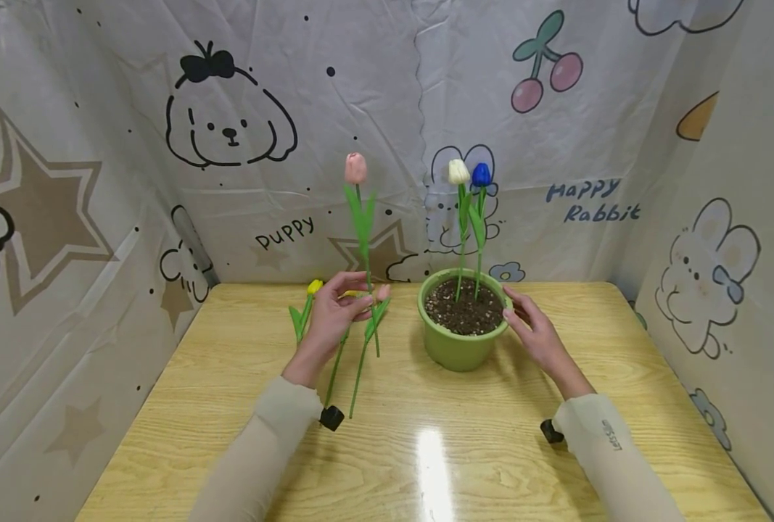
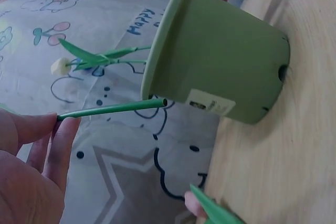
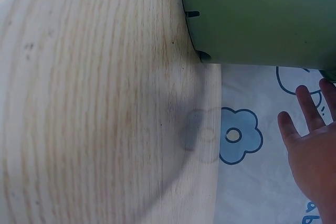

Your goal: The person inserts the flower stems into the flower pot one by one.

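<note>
Between thumb and fingers, my left hand [image 1: 336, 313] pinches the green stem of a pink artificial tulip [image 1: 356, 168], held upright left of the pot. In the left wrist view the bare lower end of that stem [image 2: 115, 109] points toward the pot's rim. A green flowerpot [image 1: 460, 348] filled with dark soil [image 1: 461, 312] carries a white tulip [image 1: 458, 172] and a blue tulip [image 1: 481, 175], both standing in the soil. My right hand [image 1: 535, 330] is at the pot's right rim, its fingers extended; the right wrist view [image 3: 315, 156] shows them spread.
More artificial tulips lie on the wooden table [image 1: 491, 449] under and beside my left hand, among them a yellow tulip [image 1: 315, 287] and another pink tulip [image 1: 383, 292]. A printed cloth [image 1: 373, 87] hangs behind the table and along both sides.
</note>
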The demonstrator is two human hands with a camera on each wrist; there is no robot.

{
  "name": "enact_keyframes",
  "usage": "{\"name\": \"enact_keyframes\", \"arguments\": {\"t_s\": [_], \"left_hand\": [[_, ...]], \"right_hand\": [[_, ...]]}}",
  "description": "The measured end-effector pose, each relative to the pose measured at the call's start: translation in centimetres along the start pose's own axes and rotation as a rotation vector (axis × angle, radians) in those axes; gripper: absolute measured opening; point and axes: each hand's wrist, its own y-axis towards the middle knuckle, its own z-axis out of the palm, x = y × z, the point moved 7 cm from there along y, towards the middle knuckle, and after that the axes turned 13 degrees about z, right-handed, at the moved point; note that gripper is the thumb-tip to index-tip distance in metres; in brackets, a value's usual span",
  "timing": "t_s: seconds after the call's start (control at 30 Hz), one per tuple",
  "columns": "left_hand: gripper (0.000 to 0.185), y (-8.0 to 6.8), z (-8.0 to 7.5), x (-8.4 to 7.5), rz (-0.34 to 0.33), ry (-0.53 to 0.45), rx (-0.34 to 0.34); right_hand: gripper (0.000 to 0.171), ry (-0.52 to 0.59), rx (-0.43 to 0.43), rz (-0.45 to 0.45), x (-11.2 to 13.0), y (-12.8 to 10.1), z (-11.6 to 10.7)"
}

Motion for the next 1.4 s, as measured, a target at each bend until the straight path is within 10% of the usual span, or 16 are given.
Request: {"name": "enact_keyframes", "arguments": {"t_s": [0.77,1.4], "left_hand": [[0.041,5.1,6.8,-1.6,0.134,-0.079,-0.032],[0.040,7.0,10.1,0.3,0.205,-0.125,-0.097]], "right_hand": [[0.054,0.009,0.010,0.006,-0.1,0.2,0.1],[0.054,0.013,0.007,0.008,-0.2,0.1,0.0]]}}
